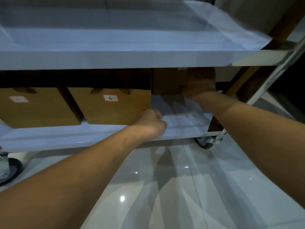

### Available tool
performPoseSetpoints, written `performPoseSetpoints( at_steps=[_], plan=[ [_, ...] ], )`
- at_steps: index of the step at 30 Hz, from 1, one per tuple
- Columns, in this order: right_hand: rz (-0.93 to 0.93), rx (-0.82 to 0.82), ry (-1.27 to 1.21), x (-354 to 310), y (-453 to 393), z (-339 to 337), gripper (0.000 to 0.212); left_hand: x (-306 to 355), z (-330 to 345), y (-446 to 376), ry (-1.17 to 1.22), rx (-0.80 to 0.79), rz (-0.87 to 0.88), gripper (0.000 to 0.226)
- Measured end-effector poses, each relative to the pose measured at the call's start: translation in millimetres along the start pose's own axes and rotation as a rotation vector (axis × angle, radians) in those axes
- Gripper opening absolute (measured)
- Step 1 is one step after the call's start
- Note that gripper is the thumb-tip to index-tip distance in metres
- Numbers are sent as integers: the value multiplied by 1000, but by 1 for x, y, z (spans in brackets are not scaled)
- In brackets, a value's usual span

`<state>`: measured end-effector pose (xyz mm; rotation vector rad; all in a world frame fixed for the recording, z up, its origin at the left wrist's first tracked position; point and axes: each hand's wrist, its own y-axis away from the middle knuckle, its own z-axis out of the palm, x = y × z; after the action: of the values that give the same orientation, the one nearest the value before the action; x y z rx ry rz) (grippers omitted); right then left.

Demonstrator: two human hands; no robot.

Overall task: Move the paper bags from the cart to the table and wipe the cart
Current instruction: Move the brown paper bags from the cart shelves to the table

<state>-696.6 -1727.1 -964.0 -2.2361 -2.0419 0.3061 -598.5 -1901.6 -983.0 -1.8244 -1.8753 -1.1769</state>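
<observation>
Three brown paper bags stand on the cart's lower shelf (181,119). One with a white label (33,108) is at the left, one marked 6 (113,108) is in the middle, and a third (168,81) is further back at the right. My left hand (151,120) is curled in a fist on the shelf, against the lower right corner of the bag marked 6, with nothing visible in it. My right hand (200,84) reaches under the upper shelf and lies against the right side of the back bag. It is blurred, so its fingers are unclear.
The cart's upper shelf (132,38) is bare and overhangs the bags. A wooden post (216,123) and a caster wheel (206,142) mark the cart's right end, and another wheel (8,169) sits at the left. Glossy floor tiles (165,187) lie below.
</observation>
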Motion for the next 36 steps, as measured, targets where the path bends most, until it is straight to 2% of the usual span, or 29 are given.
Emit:
performPoseSetpoints(
  at_steps=[1,2,5,8,11,13,15,19,22,25,29,31,33,34,36],
  plan=[
    [-16,31,-9,2,5,-2,60,4,0,1,22,13,-8,3],
    [-28,94,-2,4,10,-3,54,7,1,-2,64,26,-32,12],
    [-86,255,90,12,19,-4,41,17,6,-8,272,87,-123,14],
    [-123,164,34,26,33,-6,28,30,14,-10,696,92,-168,35],
    [-202,185,-129,42,60,-6,23,41,16,-11,1070,42,-142,45],
    [-187,170,-151,49,74,-2,20,46,17,-12,1312,17,-147,46],
    [-176,169,-151,54,80,0,24,49,19,-14,1426,58,-164,38],
    [-229,169,-200,55,83,-7,59,57,23,-9,1428,114,-211,35],
    [-278,-22,-146,47,78,-7,96,55,23,-7,1391,113,-257,35],
    [-300,-162,-83,39,64,-1,110,52,24,-4,1353,98,-290,33],
    [-242,-307,-186,27,54,9,96,46,27,2,1305,44,-302,33],
    [-267,-313,-166,28,54,12,72,42,28,4,1287,12,-326,32],
    [-318,-291,-95,30,57,11,31,39,30,4,1267,8,-352,26],
    [-334,-301,-68,31,61,9,19,37,32,3,1262,11,-364,22],
    [-335,-306,-63,35,71,7,20,35,34,0,1243,11,-393,15]
  ],
)
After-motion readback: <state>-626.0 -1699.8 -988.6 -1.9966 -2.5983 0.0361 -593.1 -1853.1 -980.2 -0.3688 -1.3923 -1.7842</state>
